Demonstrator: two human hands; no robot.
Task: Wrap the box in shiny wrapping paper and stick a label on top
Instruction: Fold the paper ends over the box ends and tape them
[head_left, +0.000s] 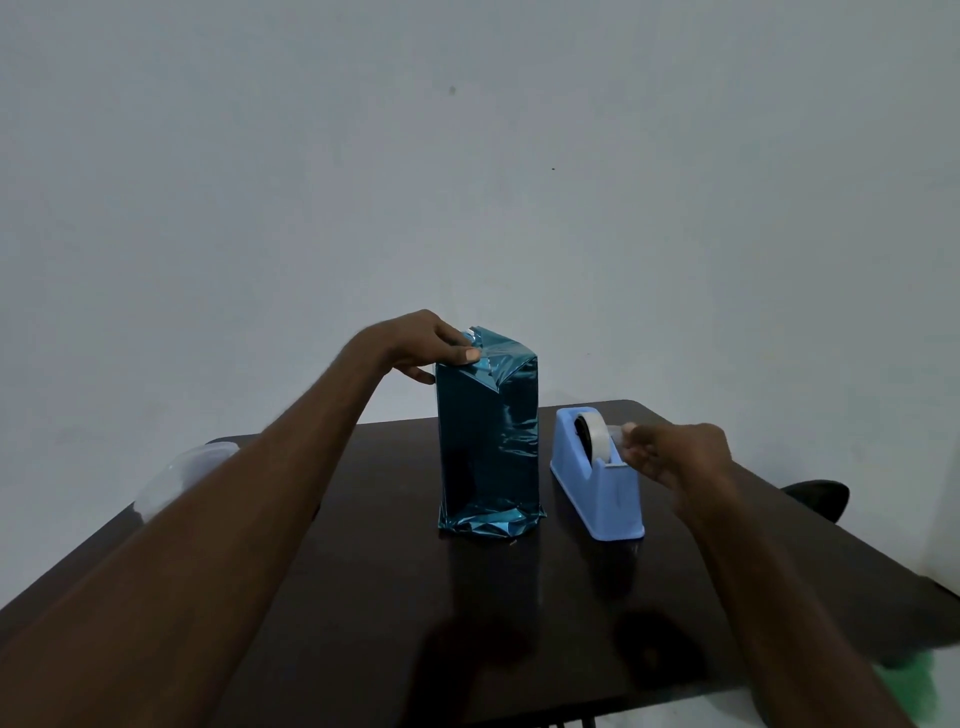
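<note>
Left hand (415, 345): atop the upright box (487, 441), thumb and curled fingers pinching the folded teal wrapping paper (485, 358) at the upper left corner.
Right hand (675, 454): fingertips pinched on the clear tape end at the blue tape dispenser (597, 478).
Box: standing mid-table (363, 545), wrapped, just left of the dispenser.

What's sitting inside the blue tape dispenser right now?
A roll of clear tape sits in the blue tape dispenser; the right hand pinches its free end. The roll's lower half is hidden by the dispenser wall.
</note>
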